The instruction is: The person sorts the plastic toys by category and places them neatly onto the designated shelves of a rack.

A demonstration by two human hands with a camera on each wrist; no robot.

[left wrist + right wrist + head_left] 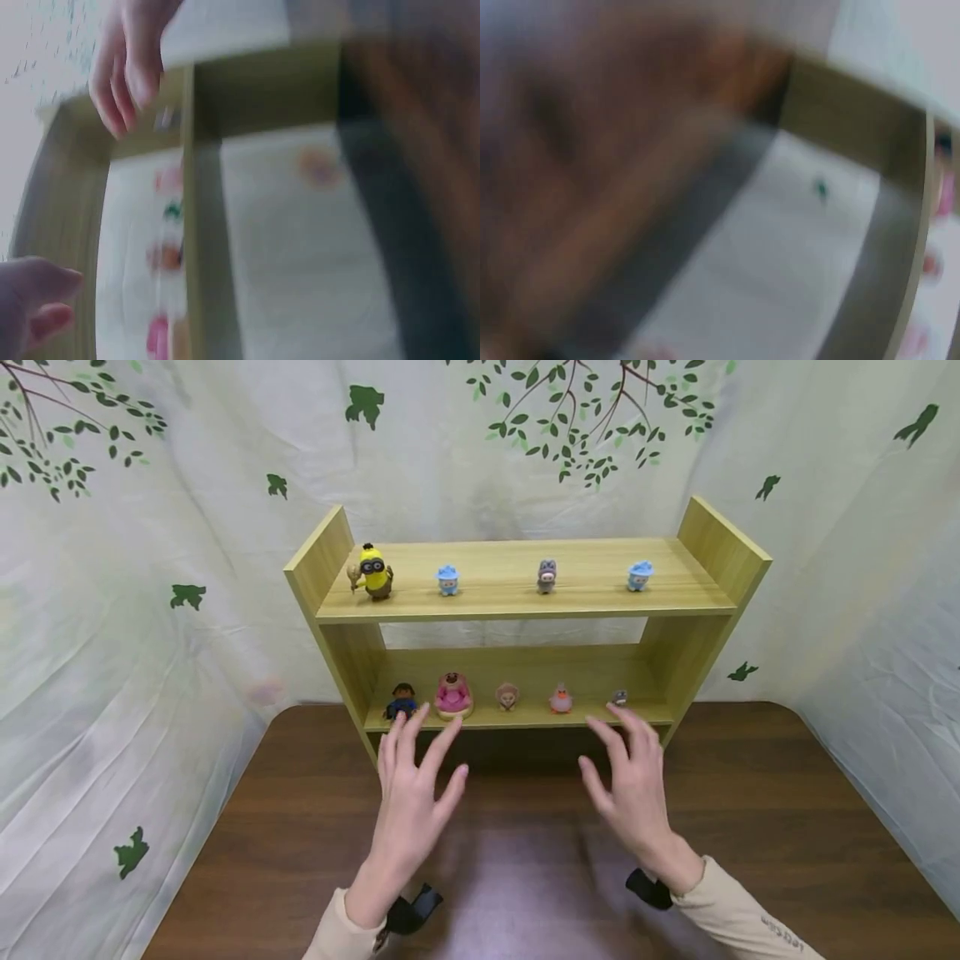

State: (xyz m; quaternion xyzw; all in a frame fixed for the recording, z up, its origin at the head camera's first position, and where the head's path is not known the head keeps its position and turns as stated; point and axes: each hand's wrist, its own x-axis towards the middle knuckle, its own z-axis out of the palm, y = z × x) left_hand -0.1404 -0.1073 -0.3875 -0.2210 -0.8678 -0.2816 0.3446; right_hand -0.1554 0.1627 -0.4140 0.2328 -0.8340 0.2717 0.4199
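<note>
Both hands hover before a light wooden shelf (495, 602), fingers spread and holding nothing. My left hand (408, 797) has its fingertips overlapping the lower tier in the head view, close to a dark-clothed figure (403, 692) and a pink bear figure (453, 695). On the other side, my right hand (636, 785) reaches toward a tiny grey figure (619, 697), partly overlapped by a fingertip. Between the hands stand a round-headed figure (507, 695) and a pink bird figure (560, 700) with an orange beak. Both wrist views are blurred.
The upper tier carries a yellow minion figure (375, 570), two blue-hatted figures (447, 581) and a grey eared figure (547, 577). The shelf stands at the back of a dark brown table (517, 868). A white leaf-print curtain (465, 460) hangs behind and along both sides.
</note>
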